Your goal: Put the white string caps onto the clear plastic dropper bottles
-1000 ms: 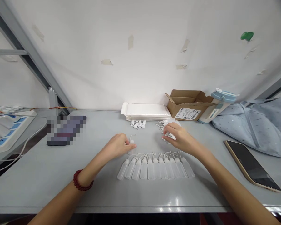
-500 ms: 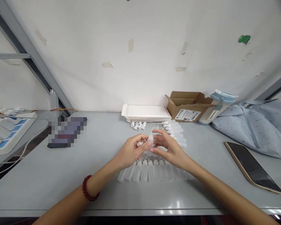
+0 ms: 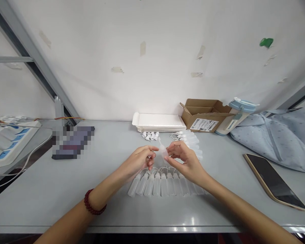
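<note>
A small translucent squeeze bottle (image 3: 163, 153) is held tilted, its thin white tip (image 3: 160, 139) pointing up and left. My right hand (image 3: 184, 159) has its thumb and fingers closed around the bottle's side. Just to the left, my left hand (image 3: 141, 161) stretches its index finger toward the bottle's shoulder; whether it touches I cannot tell. Its other fingers curl loosely, and no object shows in them. Below both hands lies a row of similar bottles (image 3: 156, 185) with thin curved white strands at their tops. More such bottles (image 3: 190, 138) lie behind my right hand.
Small white caps (image 3: 150, 136) lie in a pile before a stack of white boxes (image 3: 159, 121). Behind stand an open cardboard box (image 3: 204, 118) and a tumbler (image 3: 235, 117). A phone (image 3: 273, 181) and a blue bag (image 3: 269, 139) are right; a power strip (image 3: 12, 142) is left.
My left hand has let go of the bottle and drawn slightly left, index finger stretched out. My right hand has closed on the bottle, which now leans left.
</note>
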### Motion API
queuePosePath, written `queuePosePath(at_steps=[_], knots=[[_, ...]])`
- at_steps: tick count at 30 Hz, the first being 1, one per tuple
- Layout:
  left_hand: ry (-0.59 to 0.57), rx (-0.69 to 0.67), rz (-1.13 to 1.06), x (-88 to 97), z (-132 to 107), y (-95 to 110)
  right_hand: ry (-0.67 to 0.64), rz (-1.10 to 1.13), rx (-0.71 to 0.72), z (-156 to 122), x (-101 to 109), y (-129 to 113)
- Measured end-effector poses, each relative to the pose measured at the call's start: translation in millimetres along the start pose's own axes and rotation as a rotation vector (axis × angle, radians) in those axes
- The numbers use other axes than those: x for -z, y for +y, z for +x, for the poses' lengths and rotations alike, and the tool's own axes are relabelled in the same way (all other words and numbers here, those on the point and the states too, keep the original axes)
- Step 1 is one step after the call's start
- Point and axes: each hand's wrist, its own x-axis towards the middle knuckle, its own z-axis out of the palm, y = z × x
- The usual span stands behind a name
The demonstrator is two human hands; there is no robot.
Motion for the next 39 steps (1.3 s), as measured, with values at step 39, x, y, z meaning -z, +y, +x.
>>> queuePosePath(at_steps=[39], knots=[[0.187, -0.188, 0.124, -1.1, 2, -4, -0.073, -0.443, 0.275, -1, -1, 10]])
